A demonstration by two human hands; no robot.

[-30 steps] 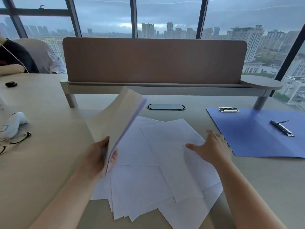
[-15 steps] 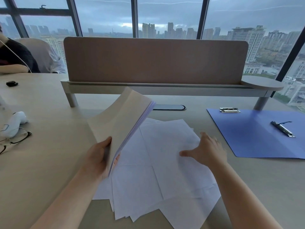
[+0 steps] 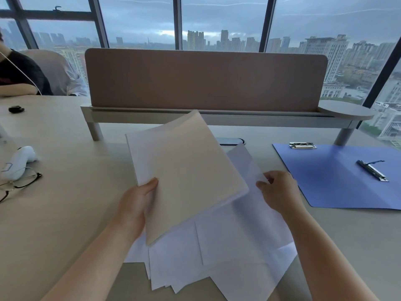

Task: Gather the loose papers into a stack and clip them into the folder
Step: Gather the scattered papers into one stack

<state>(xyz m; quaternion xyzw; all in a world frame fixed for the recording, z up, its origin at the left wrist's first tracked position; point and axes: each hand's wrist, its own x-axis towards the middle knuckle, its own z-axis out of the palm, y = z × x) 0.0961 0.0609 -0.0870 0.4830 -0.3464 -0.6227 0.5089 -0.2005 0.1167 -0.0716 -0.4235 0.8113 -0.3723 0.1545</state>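
My left hand (image 3: 135, 202) grips a stack of white papers (image 3: 184, 170) by its lower left edge and holds it tilted above the desk. My right hand (image 3: 276, 191) pinches the edge of one loose sheet (image 3: 245, 168) and lifts it just right of the stack. Several more loose sheets (image 3: 217, 257) lie fanned on the desk beneath both hands. An open blue folder (image 3: 336, 183) lies flat to the right, with a metal clip (image 3: 372, 170) on its right half and a second clip (image 3: 301, 145) at its top left corner.
A brown divider panel on a raised shelf (image 3: 206, 83) crosses the back of the desk. Glasses (image 3: 19, 183) and a white object (image 3: 19, 159) lie at the left. A small black item (image 3: 16, 109) sits far left, near a seated person (image 3: 19, 77).
The held stack has swung flatter and toward the right. My right hand went from resting flat on the sheets to pinching one sheet and raising it.
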